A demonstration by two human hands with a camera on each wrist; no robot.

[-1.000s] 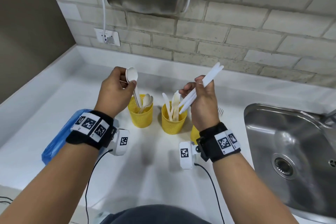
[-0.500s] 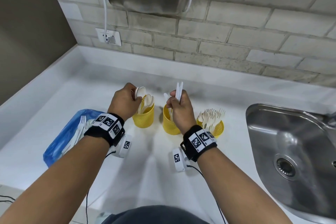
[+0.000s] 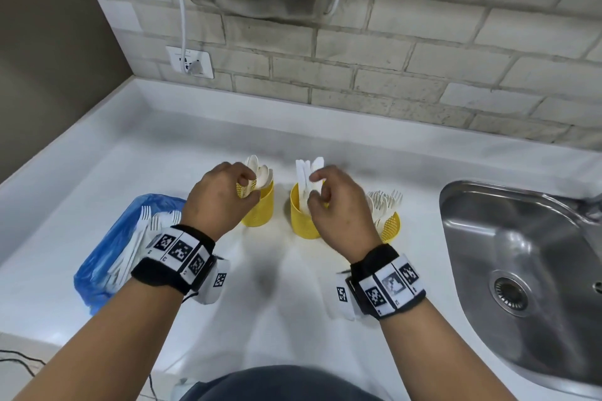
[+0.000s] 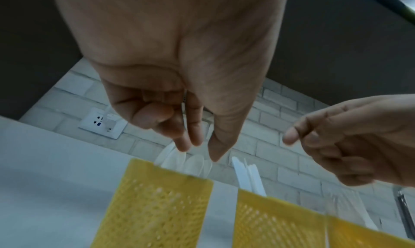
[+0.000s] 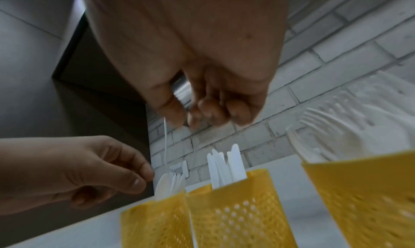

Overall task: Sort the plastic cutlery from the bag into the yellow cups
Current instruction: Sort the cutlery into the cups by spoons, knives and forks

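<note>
Head view: cups hold spoons point(image 3: 257, 172), knives point(image 3: 308, 172), forks point(image 3: 384, 205); both hands empty, loosely curled.

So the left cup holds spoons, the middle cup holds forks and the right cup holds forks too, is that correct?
Not quite: the middle cup holds knives, as the right wrist view shows. The left cup holds spoons and the right cup holds forks.

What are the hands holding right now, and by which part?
Nothing. The left hand hovers over the spoons in the left cup, the right hand over the knives in the middle cup; neither grips any.
</note>
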